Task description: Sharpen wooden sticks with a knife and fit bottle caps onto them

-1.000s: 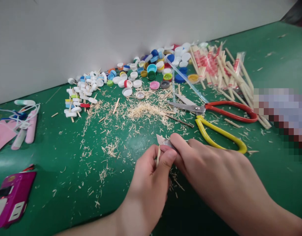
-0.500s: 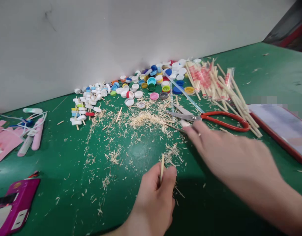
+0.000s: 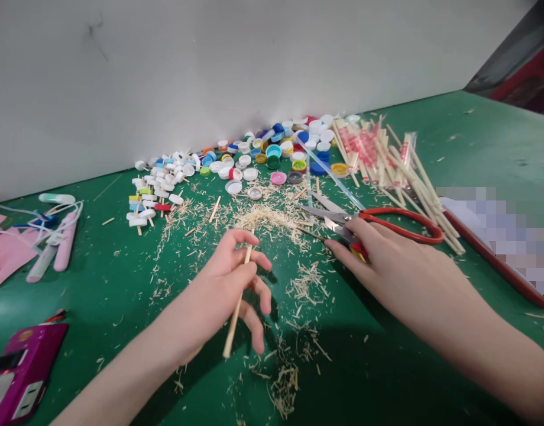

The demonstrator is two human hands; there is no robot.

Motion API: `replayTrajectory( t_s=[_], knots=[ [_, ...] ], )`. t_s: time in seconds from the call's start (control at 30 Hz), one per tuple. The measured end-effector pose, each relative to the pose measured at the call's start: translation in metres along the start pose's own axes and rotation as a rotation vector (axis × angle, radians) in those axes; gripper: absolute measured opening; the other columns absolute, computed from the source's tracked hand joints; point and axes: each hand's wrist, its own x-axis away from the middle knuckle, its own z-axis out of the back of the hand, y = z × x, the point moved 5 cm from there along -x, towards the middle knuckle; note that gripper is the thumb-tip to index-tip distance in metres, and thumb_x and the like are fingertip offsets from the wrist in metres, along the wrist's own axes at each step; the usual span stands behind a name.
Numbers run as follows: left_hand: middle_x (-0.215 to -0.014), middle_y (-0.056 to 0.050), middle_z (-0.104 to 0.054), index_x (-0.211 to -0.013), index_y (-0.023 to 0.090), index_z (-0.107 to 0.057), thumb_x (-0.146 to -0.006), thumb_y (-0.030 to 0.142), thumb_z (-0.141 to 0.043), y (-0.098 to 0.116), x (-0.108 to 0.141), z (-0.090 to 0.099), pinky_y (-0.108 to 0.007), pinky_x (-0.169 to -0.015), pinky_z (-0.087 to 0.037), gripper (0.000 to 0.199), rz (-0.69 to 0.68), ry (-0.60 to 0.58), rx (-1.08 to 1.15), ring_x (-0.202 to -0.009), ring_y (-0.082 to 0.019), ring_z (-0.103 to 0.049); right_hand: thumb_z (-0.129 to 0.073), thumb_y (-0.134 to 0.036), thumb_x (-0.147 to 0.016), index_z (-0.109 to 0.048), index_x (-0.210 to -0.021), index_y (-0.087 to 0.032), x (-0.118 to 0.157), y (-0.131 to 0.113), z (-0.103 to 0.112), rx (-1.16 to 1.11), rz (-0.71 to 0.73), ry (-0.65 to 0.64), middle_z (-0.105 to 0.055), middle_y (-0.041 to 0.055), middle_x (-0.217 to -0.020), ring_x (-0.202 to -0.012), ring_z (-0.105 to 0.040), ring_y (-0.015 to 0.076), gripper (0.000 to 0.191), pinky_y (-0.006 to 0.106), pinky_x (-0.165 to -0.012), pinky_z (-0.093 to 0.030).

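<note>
My left hand (image 3: 236, 278) holds a thin wooden stick (image 3: 233, 325) between thumb and fingers, its other fingers loosely spread, above the green table (image 3: 201, 355). At the right, my right hand (image 3: 378, 248) has its fingers round a small tool with a blade and a red and yellow handle (image 3: 358, 248), partly hidden by the fingers. Just behind it lie large scissors with red handles (image 3: 405, 223), blades parted and pointing left. Wood shavings (image 3: 269, 218) form a heap in the middle, with smaller clumps nearer me.
Loose bottle caps (image 3: 273, 152) lie along the wall. Left of them are white caps on sticks (image 3: 163, 177). Chopsticks (image 3: 425, 177), some wrapped, lie at the right beside a red-edged object (image 3: 489, 251). A magenta device (image 3: 36, 361) and pink glue-gun-like items (image 3: 65, 239) sit left.
My left hand has moved left and forward, turned and loosened its fingers, showing more of the stick. My right hand has taken hold of the small bladed tool.
</note>
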Motion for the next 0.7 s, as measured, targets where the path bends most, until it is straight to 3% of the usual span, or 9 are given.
replayTrajectory(
  t_s=[0.1, 0.2, 0.3, 0.4, 0.57, 0.7],
  knots=[
    [-0.095, -0.006, -0.055, -0.107, 0.018, -0.053, -0.093, 0.035, -0.047, 0.004, -0.002, 0.009, -0.023, -0.041, -0.057, 0.023, -0.004, -0.090, -0.025, -0.067, -0.012, -0.060, -0.035, -0.051, -0.099, -0.053, -0.093, -0.020, -0.001, 0.001, -0.005, 0.048, -0.068, -0.071, -0.065, 0.0058, -0.077, -0.051, -0.052, 0.0171, 0.036, 0.027, -0.047, -0.023],
    [-0.095, -0.010, -0.059, -0.110, 0.015, -0.058, -0.093, 0.032, -0.046, 0.008, -0.006, 0.017, -0.024, -0.045, -0.059, 0.027, -0.051, -0.136, -0.007, -0.073, -0.015, -0.061, -0.035, -0.050, -0.098, -0.052, -0.090, -0.021, -0.002, 0.000, -0.009, 0.011, -0.066, -0.115, -0.067, 0.0049, -0.075, -0.050, -0.053, 0.0175, 0.035, 0.028, -0.046, -0.026],
    [-0.097, -0.008, -0.061, -0.114, 0.016, -0.058, -0.092, 0.029, -0.052, 0.007, -0.010, 0.021, -0.024, -0.053, -0.061, 0.026, -0.057, -0.128, -0.083, -0.077, -0.014, -0.063, -0.036, -0.050, -0.097, -0.055, -0.092, -0.020, -0.002, 0.001, -0.012, 0.006, -0.059, -0.139, -0.069, 0.0068, -0.078, -0.052, -0.055, 0.0191, 0.036, 0.028, -0.045, -0.027],
    [-0.086, -0.003, -0.059, -0.109, 0.018, -0.057, -0.090, 0.038, -0.059, 0.006, -0.014, 0.023, -0.022, -0.053, -0.060, 0.028, -0.065, -0.085, -0.203, -0.070, -0.012, -0.062, -0.034, -0.050, -0.099, -0.061, -0.098, -0.020, 0.001, 0.001, -0.014, 0.013, -0.015, -0.117, -0.071, 0.0076, -0.088, -0.056, -0.059, 0.0196, 0.040, 0.029, -0.046, -0.031],
    [-0.063, 0.003, -0.052, -0.096, 0.021, -0.058, -0.094, 0.054, -0.043, 0.003, -0.019, 0.031, -0.015, -0.036, -0.035, 0.035, -0.107, 0.040, -0.408, -0.042, -0.004, -0.044, -0.021, -0.048, -0.103, -0.067, -0.111, -0.022, 0.005, -0.010, -0.011, 0.049, 0.206, -0.015, -0.069, 0.0061, -0.098, -0.059, -0.061, 0.0166, 0.054, 0.029, -0.046, -0.034],
    [-0.059, 0.005, -0.040, -0.092, 0.023, -0.064, -0.094, 0.055, -0.041, 0.002, -0.023, 0.035, -0.018, -0.042, -0.025, 0.040, -0.202, 0.084, -0.510, -0.044, -0.004, -0.034, -0.021, -0.042, -0.105, -0.069, -0.109, -0.017, 0.006, -0.027, -0.003, 0.101, 0.487, 0.016, -0.068, 0.0067, -0.092, -0.065, -0.064, 0.0167, 0.054, 0.028, -0.045, -0.033]
  ],
)
